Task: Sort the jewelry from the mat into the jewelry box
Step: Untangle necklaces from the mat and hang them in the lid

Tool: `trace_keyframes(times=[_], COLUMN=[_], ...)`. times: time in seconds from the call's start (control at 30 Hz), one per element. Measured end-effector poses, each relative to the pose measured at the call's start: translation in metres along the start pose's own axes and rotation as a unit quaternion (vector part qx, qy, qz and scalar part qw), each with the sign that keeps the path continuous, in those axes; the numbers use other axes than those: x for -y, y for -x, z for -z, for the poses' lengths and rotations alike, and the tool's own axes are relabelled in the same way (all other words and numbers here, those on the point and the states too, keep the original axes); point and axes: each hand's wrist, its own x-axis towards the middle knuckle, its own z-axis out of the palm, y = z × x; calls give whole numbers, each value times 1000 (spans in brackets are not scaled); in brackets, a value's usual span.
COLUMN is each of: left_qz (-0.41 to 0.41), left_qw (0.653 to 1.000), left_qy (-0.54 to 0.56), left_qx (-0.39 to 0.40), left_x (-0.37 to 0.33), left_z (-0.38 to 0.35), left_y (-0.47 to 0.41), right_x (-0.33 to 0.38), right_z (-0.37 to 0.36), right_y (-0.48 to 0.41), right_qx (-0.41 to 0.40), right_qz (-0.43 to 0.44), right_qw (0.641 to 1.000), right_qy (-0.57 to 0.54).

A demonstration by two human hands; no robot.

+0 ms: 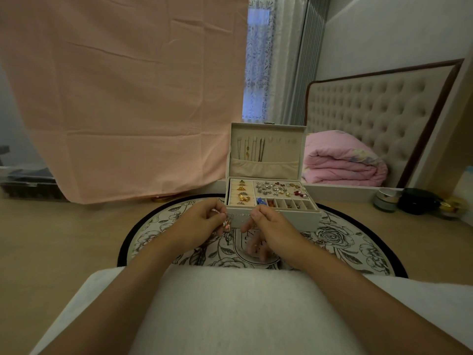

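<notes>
Chain (pixel 240 214) strung between both hands, left hand (pixel 202 221) and right hand (pixel 268 226) each pinching it; jewelry box (pixel 299 219) open at twelve o'clock; mat (pixel 345 242) lettering unreadable.

Just in front of the box (pixel 286 220), the left grip (pixel 202 220) and right grip (pixel 268 224) each pinch a thin chain (pixel 239 214) stretched between them. The mat (pixel 345 239) lies under the box. Inside the box, rings (pixel 242 192) sit left, earrings (pixel 279 189) right; necklaces (pixel 252 149) hang in its lid (pixel 284 152).
</notes>
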Motion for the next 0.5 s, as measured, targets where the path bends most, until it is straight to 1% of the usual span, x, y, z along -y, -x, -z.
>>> trace_keyframes(times=[0.07, 0.2, 0.3, 0.37, 0.5], left_qz=[1, -2, -4, -7, -17], left_qw=[1000, 999, 997, 993, 970], left_qy=[-8, -34, -60, -101, -222], left_qx=[0, -23, -46, -64, -99], left_x=[2, 10, 14, 16, 19], left_z=[1, 7, 9, 9, 9], left_y=[1, -1, -3, -3, 0], right_x=[1, 0, -1, -3, -4], right_z=[3, 10, 14, 16, 28], right_y=[0, 4, 3, 1, -1], right_qx=[-7, 33, 50, 52, 26], right_qz=[-8, -24, -12, -1, -6], right_qw=[998, 984, 953, 932, 912], right_qy=[69, 175, 299, 359, 410])
